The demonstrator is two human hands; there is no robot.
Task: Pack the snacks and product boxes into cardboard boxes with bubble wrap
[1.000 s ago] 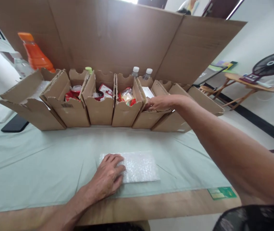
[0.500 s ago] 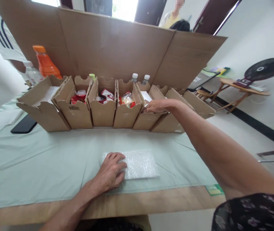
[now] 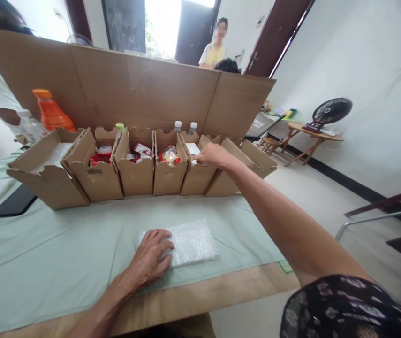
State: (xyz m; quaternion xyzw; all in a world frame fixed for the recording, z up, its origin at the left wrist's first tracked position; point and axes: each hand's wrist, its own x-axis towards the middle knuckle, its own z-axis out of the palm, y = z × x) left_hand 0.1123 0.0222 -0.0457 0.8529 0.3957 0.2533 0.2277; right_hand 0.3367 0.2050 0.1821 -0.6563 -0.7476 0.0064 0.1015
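My left hand lies flat, fingers spread, on a sheet of bubble wrap on the pale green table cloth. My right hand reaches far forward over a row of open cardboard boxes. Its fingers are pinched on something small and white at the rim of the fifth box, which holds a white item. The other boxes hold red and clear snack packets.
A tall cardboard screen stands behind the boxes, with an orange bottle and small water bottles by it. A black phone lies at the left. People stand beyond the screen. A fan and folding table are at the right.
The head camera has tilted up and back, showing more of the room. My right hand has lifted slightly at the fifth box. My left hand has stayed on the bubble wrap.
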